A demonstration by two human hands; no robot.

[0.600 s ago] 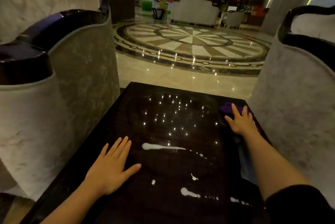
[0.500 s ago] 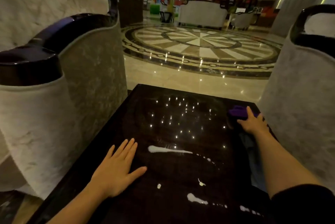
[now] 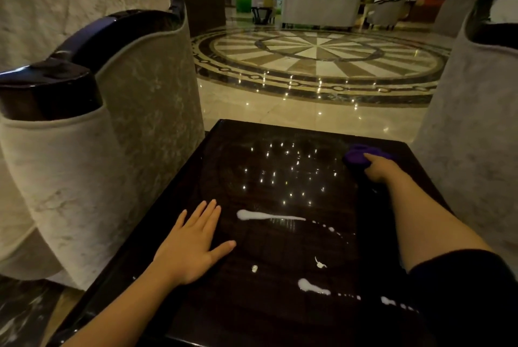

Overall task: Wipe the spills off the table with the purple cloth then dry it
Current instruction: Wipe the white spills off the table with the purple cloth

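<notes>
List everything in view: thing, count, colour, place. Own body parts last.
table: one, glossy dark wood, centre foreground
spills: several white streaks and drops, near half of the table
purple cloth: one, bunched, far right corner of the table
armchairs: two, pale grey with dark trim, flanking the table
sofa: one, pale, far background
floor medallion: one, cream and brown, beyond the table
left hand: flat on the table, fingers spread
right hand: closed on the purple cloth
</notes>
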